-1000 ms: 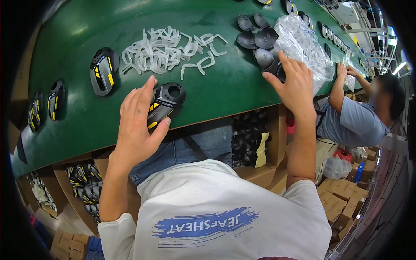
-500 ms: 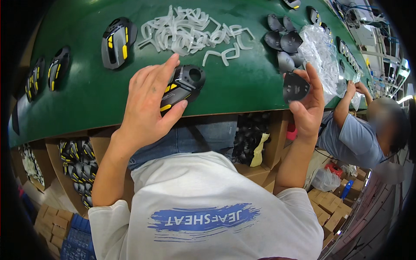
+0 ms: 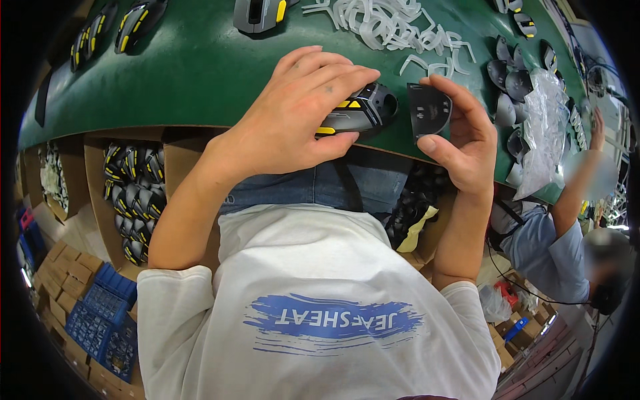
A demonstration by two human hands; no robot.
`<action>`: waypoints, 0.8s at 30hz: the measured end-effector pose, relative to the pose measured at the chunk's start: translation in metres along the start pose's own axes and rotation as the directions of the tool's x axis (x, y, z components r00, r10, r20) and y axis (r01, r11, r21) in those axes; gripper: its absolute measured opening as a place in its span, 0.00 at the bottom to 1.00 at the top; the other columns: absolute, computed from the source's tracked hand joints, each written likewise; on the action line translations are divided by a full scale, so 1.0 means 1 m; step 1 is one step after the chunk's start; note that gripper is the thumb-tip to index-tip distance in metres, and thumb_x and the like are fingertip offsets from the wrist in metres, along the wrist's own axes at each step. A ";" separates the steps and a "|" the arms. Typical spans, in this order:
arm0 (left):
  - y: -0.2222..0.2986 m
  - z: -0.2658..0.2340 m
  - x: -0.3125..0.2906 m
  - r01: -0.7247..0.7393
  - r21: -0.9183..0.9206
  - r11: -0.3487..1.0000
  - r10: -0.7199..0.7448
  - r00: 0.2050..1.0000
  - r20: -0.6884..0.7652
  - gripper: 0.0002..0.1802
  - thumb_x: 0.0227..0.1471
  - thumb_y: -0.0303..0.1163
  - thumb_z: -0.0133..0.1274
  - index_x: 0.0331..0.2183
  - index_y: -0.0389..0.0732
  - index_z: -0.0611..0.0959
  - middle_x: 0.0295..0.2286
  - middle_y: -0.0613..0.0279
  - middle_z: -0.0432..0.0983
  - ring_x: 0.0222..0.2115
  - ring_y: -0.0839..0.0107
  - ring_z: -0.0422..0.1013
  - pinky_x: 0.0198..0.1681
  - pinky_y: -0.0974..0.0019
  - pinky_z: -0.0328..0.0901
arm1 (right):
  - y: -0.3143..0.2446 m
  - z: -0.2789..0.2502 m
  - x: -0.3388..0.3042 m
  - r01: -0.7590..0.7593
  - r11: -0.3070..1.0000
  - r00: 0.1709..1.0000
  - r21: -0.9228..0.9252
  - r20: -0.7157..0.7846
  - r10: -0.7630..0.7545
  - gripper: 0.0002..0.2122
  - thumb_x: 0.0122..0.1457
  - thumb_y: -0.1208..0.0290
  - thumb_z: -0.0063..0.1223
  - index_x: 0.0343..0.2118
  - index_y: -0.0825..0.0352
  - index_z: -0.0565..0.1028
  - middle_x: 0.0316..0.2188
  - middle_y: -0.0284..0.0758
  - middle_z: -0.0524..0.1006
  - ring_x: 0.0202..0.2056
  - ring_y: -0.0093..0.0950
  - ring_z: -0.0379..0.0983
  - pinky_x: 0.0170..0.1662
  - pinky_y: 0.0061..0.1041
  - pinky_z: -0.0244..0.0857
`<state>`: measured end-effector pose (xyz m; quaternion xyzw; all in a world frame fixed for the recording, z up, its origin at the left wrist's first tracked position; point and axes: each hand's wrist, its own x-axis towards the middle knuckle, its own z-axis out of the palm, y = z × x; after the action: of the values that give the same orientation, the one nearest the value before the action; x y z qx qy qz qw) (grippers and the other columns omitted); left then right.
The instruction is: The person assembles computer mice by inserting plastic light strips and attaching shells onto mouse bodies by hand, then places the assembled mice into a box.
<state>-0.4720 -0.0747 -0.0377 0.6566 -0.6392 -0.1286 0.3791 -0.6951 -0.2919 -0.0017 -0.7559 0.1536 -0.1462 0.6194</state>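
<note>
My left hand (image 3: 303, 110) is wrapped over a black and grey plastic shell (image 3: 363, 112) with yellow accents, which rests at the near edge of the green table. The shell's round opening faces right; its left part is hidden under my palm. My right hand (image 3: 472, 137) pinches a dark, curved plastic cap (image 3: 428, 108) between thumb and fingers, just right of the shell and apart from it. The cap's straight edge faces the shell.
Translucent bent plastic strips (image 3: 380, 23) lie heaped at the back. More dark caps (image 3: 519, 85) sit beside a clear plastic bag (image 3: 543, 133) on the right. Below the table edge, a cardboard box (image 3: 100, 193) holds similar shells. A co-worker (image 3: 547, 247) is at the right.
My right hand has brought the cap left, close to the shell. The shell has turned so its round opening points right. The view has shifted, and the co-worker's arm is now raised.
</note>
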 end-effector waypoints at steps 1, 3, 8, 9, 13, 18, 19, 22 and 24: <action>-0.001 -0.001 -0.001 -0.010 -0.005 1.000 0.010 1.000 0.013 0.47 0.48 0.30 0.71 0.69 0.41 0.77 0.61 0.51 0.78 0.66 0.49 0.69 0.76 0.39 0.55 | 0.001 0.001 0.003 0.022 1.000 1.000 -0.020 0.009 -0.022 0.36 0.52 0.72 0.82 0.65 0.73 0.78 0.62 0.43 0.80 0.63 0.34 0.77 0.70 0.35 0.66; 0.000 -0.001 -0.002 -0.011 0.001 1.000 0.011 1.000 0.019 0.47 0.48 0.31 0.71 0.70 0.42 0.76 0.61 0.51 0.77 0.66 0.49 0.69 0.76 0.39 0.54 | 0.000 -0.002 0.009 0.041 0.998 0.999 -0.041 0.019 -0.040 0.36 0.51 0.71 0.83 0.64 0.72 0.80 0.61 0.42 0.82 0.62 0.34 0.79 0.69 0.34 0.68; 0.002 -0.008 0.000 -0.017 0.027 1.000 0.014 0.994 0.104 0.49 0.52 0.32 0.71 0.73 0.42 0.72 0.64 0.49 0.75 0.67 0.48 0.68 0.77 0.38 0.53 | -0.013 -0.005 0.023 0.287 0.849 0.946 -0.444 0.273 -0.177 0.33 0.50 0.68 0.83 0.61 0.67 0.83 0.54 0.43 0.86 0.53 0.40 0.85 0.61 0.35 0.75; 0.002 -0.008 0.000 -0.028 0.025 0.999 0.025 0.991 0.129 0.51 0.54 0.30 0.70 0.76 0.43 0.68 0.67 0.49 0.71 0.69 0.48 0.66 0.78 0.37 0.52 | -0.014 -0.002 0.027 0.282 0.850 0.947 -0.444 0.270 -0.173 0.33 0.50 0.68 0.83 0.61 0.67 0.83 0.54 0.43 0.86 0.53 0.40 0.85 0.61 0.35 0.75; -0.002 -0.001 -0.002 -0.010 -0.104 0.995 0.027 0.986 0.162 0.56 0.57 0.26 0.67 0.80 0.43 0.58 0.76 0.51 0.60 0.75 0.49 0.58 0.80 0.37 0.47 | -0.019 0.016 0.036 0.407 0.747 0.908 -0.525 0.323 -0.268 0.30 0.52 0.68 0.81 0.60 0.65 0.83 0.54 0.41 0.86 0.50 0.41 0.85 0.54 0.35 0.80; -0.004 -0.002 -0.002 0.004 -0.149 0.989 0.016 0.991 0.135 0.58 0.57 0.24 0.67 0.80 0.43 0.55 0.78 0.54 0.56 0.77 0.50 0.55 0.81 0.37 0.44 | -0.019 0.028 0.028 0.381 0.662 0.924 -0.645 0.294 -0.245 0.30 0.52 0.66 0.81 0.60 0.61 0.84 0.53 0.36 0.86 0.49 0.39 0.85 0.50 0.34 0.81; -0.003 -0.002 -0.002 0.003 -0.137 0.991 0.017 0.989 0.148 0.58 0.57 0.23 0.67 0.80 0.43 0.55 0.78 0.54 0.56 0.77 0.50 0.55 0.81 0.37 0.44 | -0.016 0.028 0.027 0.396 0.649 0.917 -0.650 0.313 -0.246 0.30 0.52 0.66 0.81 0.61 0.60 0.84 0.53 0.36 0.86 0.48 0.39 0.85 0.50 0.35 0.82; -0.006 -0.002 -0.004 0.003 -0.148 0.989 0.018 0.991 0.136 0.58 0.57 0.23 0.67 0.80 0.44 0.56 0.78 0.55 0.56 0.77 0.51 0.56 0.81 0.36 0.44 | 0.001 0.026 0.025 0.444 0.625 0.895 -0.641 0.344 -0.284 0.31 0.52 0.65 0.80 0.62 0.59 0.84 0.53 0.35 0.86 0.49 0.39 0.85 0.52 0.37 0.81; -0.007 0.000 -0.003 0.000 -0.153 0.988 0.020 0.991 0.129 0.58 0.57 0.23 0.67 0.80 0.44 0.56 0.78 0.55 0.56 0.77 0.51 0.56 0.81 0.36 0.44 | 0.008 0.024 0.027 0.479 0.613 0.878 -0.628 0.356 -0.321 0.32 0.52 0.64 0.80 0.62 0.60 0.83 0.54 0.35 0.86 0.51 0.39 0.85 0.54 0.39 0.81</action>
<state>-0.4673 -0.0725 -0.0437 0.6127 -0.6542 -0.2175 0.3865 -0.6615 -0.2835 -0.0137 -0.9582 -0.0420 -0.1324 0.2500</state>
